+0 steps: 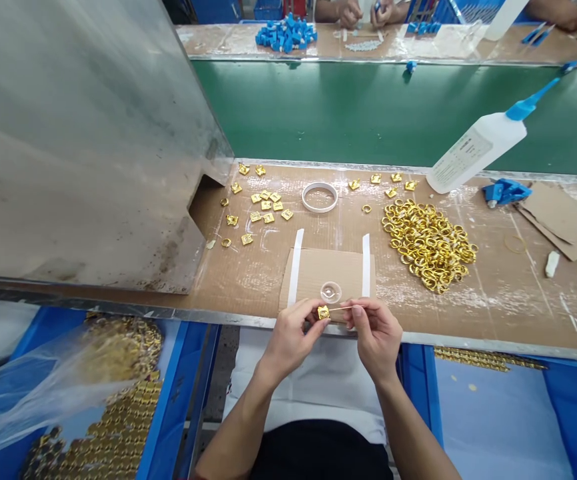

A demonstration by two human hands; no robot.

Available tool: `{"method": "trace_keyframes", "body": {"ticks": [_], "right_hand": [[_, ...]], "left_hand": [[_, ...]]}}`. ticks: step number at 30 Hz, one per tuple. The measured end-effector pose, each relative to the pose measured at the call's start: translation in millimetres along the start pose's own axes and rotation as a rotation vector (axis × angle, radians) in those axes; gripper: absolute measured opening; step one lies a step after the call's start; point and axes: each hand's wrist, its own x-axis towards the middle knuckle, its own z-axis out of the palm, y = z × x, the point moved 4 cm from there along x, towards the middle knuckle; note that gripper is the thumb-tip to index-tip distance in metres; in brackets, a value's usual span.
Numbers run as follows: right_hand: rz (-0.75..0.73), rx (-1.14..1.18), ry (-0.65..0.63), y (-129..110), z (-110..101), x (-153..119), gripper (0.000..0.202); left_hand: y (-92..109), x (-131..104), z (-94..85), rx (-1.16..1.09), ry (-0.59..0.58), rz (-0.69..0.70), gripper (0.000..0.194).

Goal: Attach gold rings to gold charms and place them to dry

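Note:
Between the thumb and fingers of my left hand [291, 337] is a small square gold piece [323, 313]. My right hand [376, 333] pinches a thin stick [340, 308], its tip at or very near the gold piece; I cannot tell whether they touch. Just behind my fingers, a small round clear dish [331, 292] sits on a cardboard pad [336, 263] held by white tape strips. Several square gold pieces [267, 205] lie scattered to the left, and a heap of gold rings [428, 243] lies to the right.
A metal housing [83, 147] stands at left. A tape roll [320, 197], a tilted white bottle [473, 150] and blue pieces [507, 192] lie across the table. Blue trays [171, 400] flank my lap. Beyond the green belt [328, 107], other people's hands [351, 13] work.

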Motion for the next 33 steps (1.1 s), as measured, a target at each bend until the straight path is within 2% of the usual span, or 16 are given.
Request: {"method": "trace_keyframes", "body": {"ticks": [8,21,33], "right_hand": [[-0.005,-0.079,-0.113,1.3,3.3,0.9,0.024],[-0.055,-0.066,-0.153,0.8,4.0,1.4,0.012],[-0.024,-0.089,-0.141,2.8,3.8,0.0,0.02]], "left_hand": [[2.2,0.8,0.3,0.02,0.008,0.012,0.02],[2.3,1.0,1.6,-0.019,-0.004,-0.027,0.017],[2.0,0.2,2.1,-0.02,-0.008,-0.043,0.018]]}}
